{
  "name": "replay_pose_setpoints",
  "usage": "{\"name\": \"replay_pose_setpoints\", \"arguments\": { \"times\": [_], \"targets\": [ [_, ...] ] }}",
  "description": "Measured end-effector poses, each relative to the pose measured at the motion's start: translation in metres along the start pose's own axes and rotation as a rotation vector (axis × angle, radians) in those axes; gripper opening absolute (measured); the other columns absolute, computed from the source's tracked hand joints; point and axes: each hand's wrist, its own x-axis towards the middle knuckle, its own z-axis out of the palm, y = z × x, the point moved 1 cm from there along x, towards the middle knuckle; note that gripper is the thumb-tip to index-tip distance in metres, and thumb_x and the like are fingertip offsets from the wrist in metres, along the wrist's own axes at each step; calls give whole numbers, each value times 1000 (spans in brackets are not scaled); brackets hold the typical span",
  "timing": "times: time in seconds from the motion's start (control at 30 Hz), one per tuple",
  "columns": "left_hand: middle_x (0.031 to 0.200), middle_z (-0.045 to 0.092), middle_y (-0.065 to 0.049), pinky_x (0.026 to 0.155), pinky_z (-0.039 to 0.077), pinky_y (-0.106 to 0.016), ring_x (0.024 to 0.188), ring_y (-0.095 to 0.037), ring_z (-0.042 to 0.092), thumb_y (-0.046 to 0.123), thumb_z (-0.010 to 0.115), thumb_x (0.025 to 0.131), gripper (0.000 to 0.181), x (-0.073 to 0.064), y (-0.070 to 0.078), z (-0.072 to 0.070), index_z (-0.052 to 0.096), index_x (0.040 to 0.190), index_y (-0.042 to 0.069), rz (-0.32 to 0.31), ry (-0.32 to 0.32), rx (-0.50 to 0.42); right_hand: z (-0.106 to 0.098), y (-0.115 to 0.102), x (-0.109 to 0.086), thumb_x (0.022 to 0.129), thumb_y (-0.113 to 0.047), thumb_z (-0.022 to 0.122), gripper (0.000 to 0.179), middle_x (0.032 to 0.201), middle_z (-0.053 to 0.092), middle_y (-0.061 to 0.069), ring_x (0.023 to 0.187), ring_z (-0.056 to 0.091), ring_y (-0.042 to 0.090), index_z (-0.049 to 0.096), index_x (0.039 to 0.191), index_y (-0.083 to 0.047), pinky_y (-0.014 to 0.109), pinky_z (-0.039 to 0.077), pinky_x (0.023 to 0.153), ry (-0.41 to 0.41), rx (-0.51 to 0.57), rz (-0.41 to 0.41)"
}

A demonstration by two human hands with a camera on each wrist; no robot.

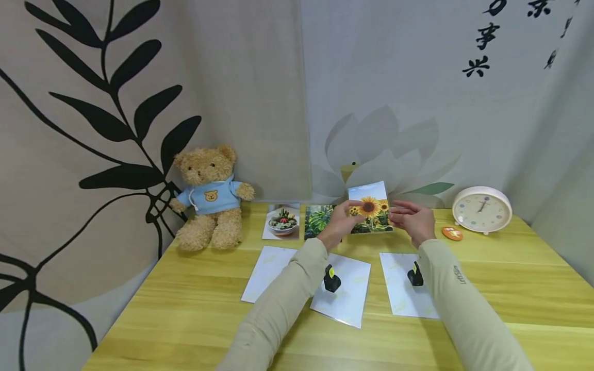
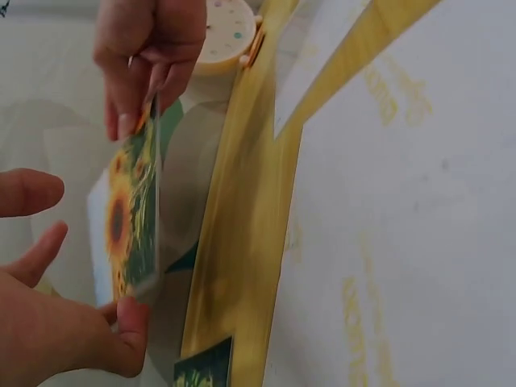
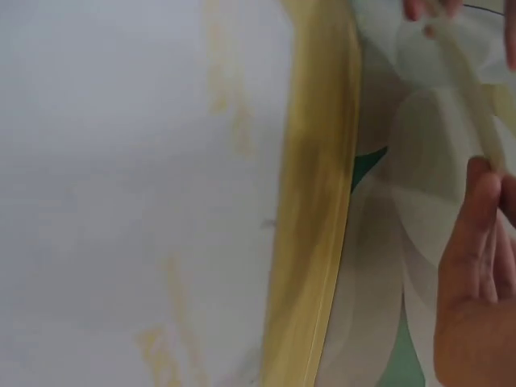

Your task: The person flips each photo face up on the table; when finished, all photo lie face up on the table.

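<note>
A sunflower picture card (image 1: 369, 211) is held upright above the back of the table, near the wall. My left hand (image 1: 339, 225) pinches its left edge between thumb and fingers, and my right hand (image 1: 415, 221) pinches its right edge. In the left wrist view, the sunflower side of the card (image 2: 133, 218) shows between both hands; the right wrist view shows it nearly edge-on. Left of it, against the wall, stand a potted-succulent picture (image 1: 280, 221) and a green-leaf picture (image 1: 317, 220), the latter partly behind my left hand.
White sheets (image 1: 352, 304) lie across the wooden table (image 1: 185, 314), two bearing small black objects (image 1: 331, 283) with yellow marks. A teddy bear (image 1: 218, 198) in a blue hoodie sits at the left. At the right stand a white clock (image 1: 482, 208) and an orange oval piece (image 1: 452, 233).
</note>
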Motion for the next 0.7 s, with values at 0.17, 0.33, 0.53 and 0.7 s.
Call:
{"name": "replay_pose_setpoints", "arguments": {
  "times": [0.17,0.33,0.53,0.7],
  "targets": [
    [155,43,-14,94,49,-47,119,-28,56,15,64,98,38,2,-5,-10,61,136,16,-42,-19,10,-1,4,3,87,8,70,60,92,78,-5,70,71,-1,51,144,2,21,61,71,20,-128,-39],
    [141,54,-15,99,47,-52,110,-29,57,15,61,99,36,6,-13,-16,62,134,15,-68,-39,30,1,5,3,91,1,68,56,129,66,26,77,71,6,50,144,3,28,62,73,-36,-346,-53],
    [142,54,-15,102,46,-50,119,-29,58,15,59,100,37,8,-20,-21,58,137,12,-79,-59,53,2,7,2,98,-15,65,60,136,60,29,87,68,19,41,151,-1,30,57,73,-128,-544,-5],
    [149,49,-16,110,43,-52,133,-33,52,15,57,101,48,11,-25,-21,48,149,15,-96,-113,64,3,12,3,101,-25,59,66,142,53,32,110,63,39,32,155,3,44,55,89,-189,-630,16]
  ]
}}
